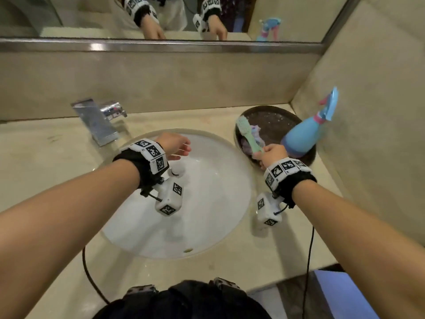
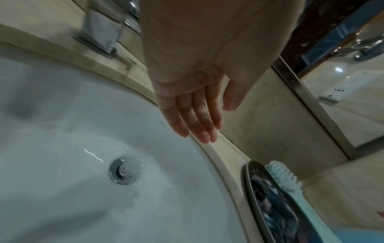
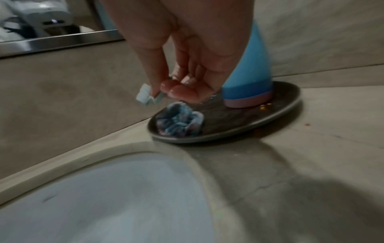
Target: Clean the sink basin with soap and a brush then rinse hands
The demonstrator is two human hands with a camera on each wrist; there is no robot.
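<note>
From the head camera I see my right hand [image 1: 273, 155] at the near edge of the dark round tray [image 1: 273, 111], its thumb and fingertips pinching the end of the brush [image 1: 249, 139]. The brush is pale mint green, with a slim handle that widens to an oval head of short whitish bristles; it lies slanted over the tray, head pointing away from me toward the wall. In the right wrist view only the squared-off, pale blue-green tip of the handle shows, held between my thumb and fingers [image 3: 178, 89], which look wet and shiny.

Under the brush sits a crumpled cloth [image 3: 179, 121] mottled in blue, purple and white, lying at the tray's edge nearest the sink. The soap spray bottle [image 1: 303, 137] stands on the tray just beside my right hand: a light blue body, a darker blue band and pink base, a pink collar and a blue trigger head near the side wall.

My left hand [image 1: 176, 146] hangs over the far part of the white sink basin [image 1: 207, 215], holding nothing, fingers straight and together, as the left wrist view shows. The basin is glossy, with a chrome drain [image 2: 122, 171] and droplets around it. The flat chrome faucet [image 1: 96, 122] is mounted on the beige counter [image 1: 41, 162] behind the basin.
</note>
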